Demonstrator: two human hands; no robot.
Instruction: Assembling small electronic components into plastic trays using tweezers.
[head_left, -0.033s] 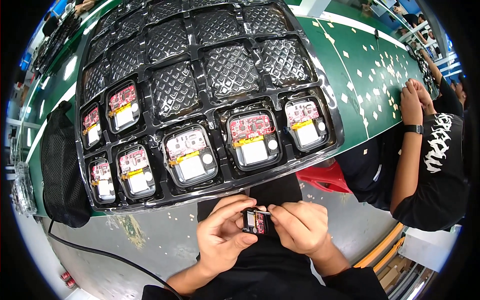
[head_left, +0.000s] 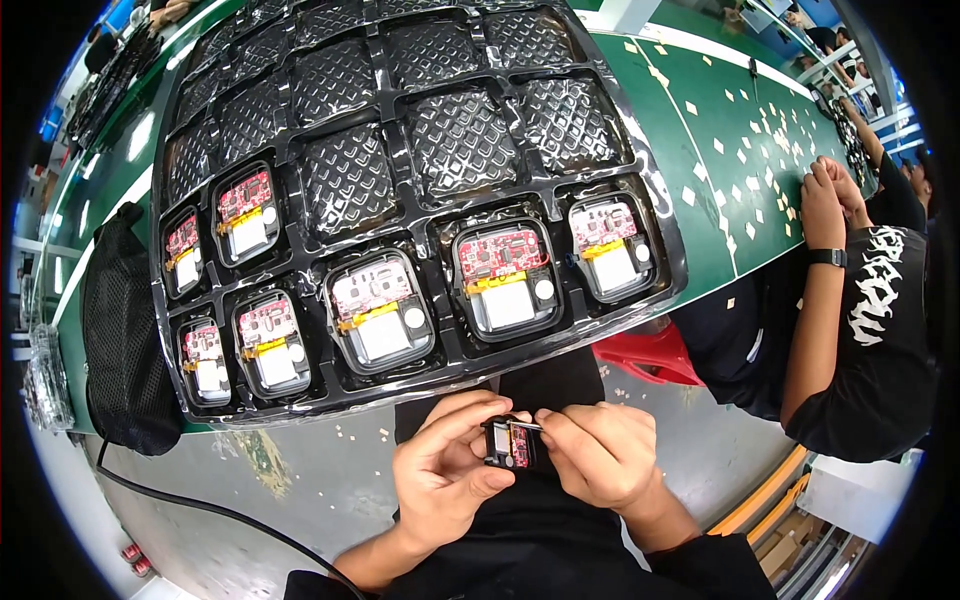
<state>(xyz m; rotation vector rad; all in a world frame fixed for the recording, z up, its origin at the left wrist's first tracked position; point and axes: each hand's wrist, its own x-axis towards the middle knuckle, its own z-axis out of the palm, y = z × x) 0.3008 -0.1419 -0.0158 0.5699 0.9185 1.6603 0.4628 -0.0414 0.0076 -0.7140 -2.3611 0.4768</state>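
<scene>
Low in the view, my left hand (head_left: 440, 470) is closed around a small black device housing (head_left: 497, 460). Its open side shows a red circuit board (head_left: 519, 449) and a pale, silvery block. From the right, my right hand (head_left: 605, 452) pinches a slim metal tool (head_left: 524, 425) like tweezers, its tip at the top edge of the housing; its exact kind is too small to tell. Just beyond my hands lies a black moulded tray (head_left: 350, 392). Several similar housings with red boards and white batteries sit in its near pockets, among them one housing (head_left: 505, 280) near the middle.
The tray rests on a green table (head_left: 690, 255) with small pale squares scattered at right. A black mesh bag (head_left: 135, 340) lies left of the tray, a black cable (head_left: 215, 508) running below it. Another person (head_left: 850, 330) sits at right, near a red stool (head_left: 650, 355).
</scene>
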